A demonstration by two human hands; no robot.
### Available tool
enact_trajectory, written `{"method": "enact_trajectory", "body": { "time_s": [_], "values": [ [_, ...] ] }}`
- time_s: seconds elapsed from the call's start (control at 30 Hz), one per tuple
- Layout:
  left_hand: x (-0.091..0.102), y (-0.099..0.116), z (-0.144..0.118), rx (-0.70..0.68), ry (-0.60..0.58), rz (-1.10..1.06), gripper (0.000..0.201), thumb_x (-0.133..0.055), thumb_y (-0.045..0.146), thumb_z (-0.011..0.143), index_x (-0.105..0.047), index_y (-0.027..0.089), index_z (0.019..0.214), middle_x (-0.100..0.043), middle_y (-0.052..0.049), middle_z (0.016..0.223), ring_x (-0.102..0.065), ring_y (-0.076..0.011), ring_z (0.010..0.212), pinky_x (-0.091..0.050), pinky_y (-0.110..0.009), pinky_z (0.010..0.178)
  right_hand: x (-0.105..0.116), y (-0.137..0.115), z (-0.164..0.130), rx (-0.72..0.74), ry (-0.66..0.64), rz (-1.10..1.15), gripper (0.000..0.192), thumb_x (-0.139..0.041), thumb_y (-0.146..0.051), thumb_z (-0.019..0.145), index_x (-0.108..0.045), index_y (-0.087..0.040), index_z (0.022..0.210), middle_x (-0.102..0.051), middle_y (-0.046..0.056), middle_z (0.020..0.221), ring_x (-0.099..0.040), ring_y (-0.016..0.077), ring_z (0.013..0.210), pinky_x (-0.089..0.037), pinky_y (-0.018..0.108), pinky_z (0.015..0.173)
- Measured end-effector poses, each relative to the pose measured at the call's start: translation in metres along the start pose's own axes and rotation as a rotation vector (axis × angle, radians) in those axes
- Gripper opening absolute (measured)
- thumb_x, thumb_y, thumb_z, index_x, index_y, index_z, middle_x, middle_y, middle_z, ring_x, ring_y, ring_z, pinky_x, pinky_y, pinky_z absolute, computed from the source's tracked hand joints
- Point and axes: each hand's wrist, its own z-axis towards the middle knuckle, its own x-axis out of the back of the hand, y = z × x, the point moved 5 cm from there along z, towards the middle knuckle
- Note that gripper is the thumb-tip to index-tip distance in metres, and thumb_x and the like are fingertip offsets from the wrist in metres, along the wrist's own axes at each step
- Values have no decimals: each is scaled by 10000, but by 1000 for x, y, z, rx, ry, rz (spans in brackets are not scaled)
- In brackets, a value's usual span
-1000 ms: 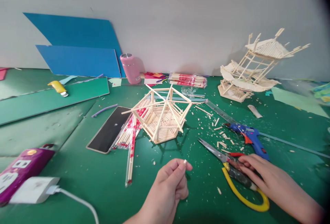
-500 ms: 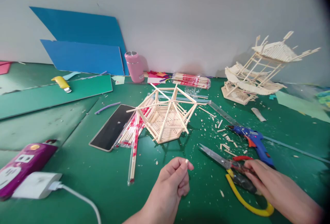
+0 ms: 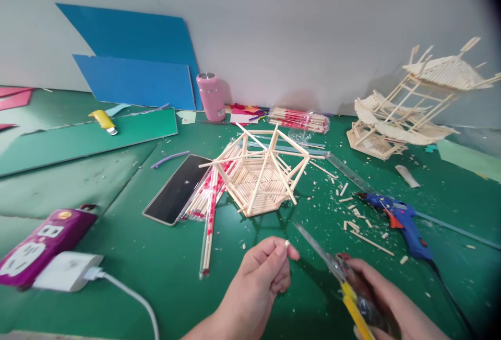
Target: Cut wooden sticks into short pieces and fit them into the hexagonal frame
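Note:
Between thumb and forefinger, my left hand (image 3: 266, 272) pinches a wooden stick (image 3: 287, 244), of which only a short pale end shows. My right hand (image 3: 379, 293) grips a pair of scissors (image 3: 332, 264) with yellow and red handles, its blades pointing up and left toward my left hand. The blades look closed or nearly so. Beyond both hands stands a six-sided frame of wooden sticks (image 3: 262, 183), with a slatted floor and sticks crossing over its top.
A blue glue gun (image 3: 407, 225) lies at the right among stick offcuts. Behind it leans a stick pavilion (image 3: 415, 105). Wrapped sticks (image 3: 209, 225), a phone (image 3: 176, 191), a pink flask (image 3: 211, 97), a yellow cutter (image 3: 104, 120) and a purple power strip (image 3: 47, 243) are on the green table.
My right hand has lifted the scissors from the table and turned them, bringing them closer to my left hand. The left hand keeps its pinch. The view has shifted slightly.

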Motion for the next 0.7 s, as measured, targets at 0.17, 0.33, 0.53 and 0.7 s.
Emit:
{"method": "enact_trajectory", "body": {
  "time_s": [0.17,0.33,0.53,0.7],
  "values": [
    [5,3,0,-34,-2,27,240,-614,363,792,-603,131,733,-289,76,505,-183,-73,481,-113,-254,489,-9,-28,18,-60,95,-104,380,-604,-228,644,-600,-238,1023,-705,18,867,-656,235,895,-532,269,722],
    [13,5,0,-103,-13,134,244,-629,406,778,-612,163,792,-320,66,541,-242,-84,517,-151,-253,509,-5,-28,40,-59,116,-131,192,-466,-269,773,-646,-215,735,-686,11,697,-680,208,740,-537,289,676],
    [19,8,1,-134,14,274,235,-620,421,783,-623,186,782,-400,39,619,-296,-101,579,-212,-251,545,-12,-23,43,-44,136,-170,133,-526,-273,734,-632,-219,674,-668,-6,622,-683,212,723,-531,286,686],
    [17,8,0,-144,-9,316,250,-594,440,796,-616,191,796,-371,49,605,-269,-104,573,-204,-248,534,-15,-24,42,-20,163,-211,147,-503,-259,734,-640,-218,702,-671,7,655,-682,217,730,-529,281,688]
  ]
}}
